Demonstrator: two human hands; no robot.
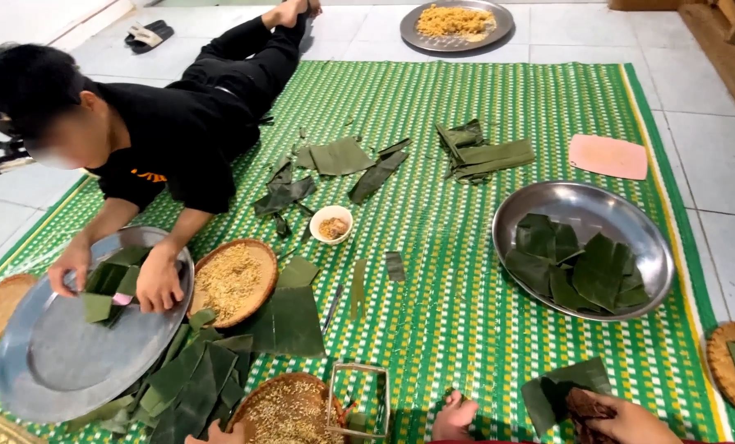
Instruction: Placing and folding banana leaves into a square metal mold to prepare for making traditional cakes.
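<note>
My right hand (630,421) is at the bottom right edge, closed on a folded green leaf piece (558,388) with a dark brown bit against it. Only a sliver of my left hand (213,437) shows at the bottom edge, beside a woven basket of rice grains (289,411); its fingers are hidden. A square metal frame mould (358,401) stands just right of that basket. My bare foot (454,416) rests on the green woven mat (458,312) between my hands.
A person in black lies at the left, both hands on leaf pieces in a round metal tray (63,362). Near them are a second rice basket (234,281), a small bowl (331,224), loose leaves (203,378), a steel bowl of leaves (581,259), a pink board (607,156) and a far tray of yellow filling (456,23).
</note>
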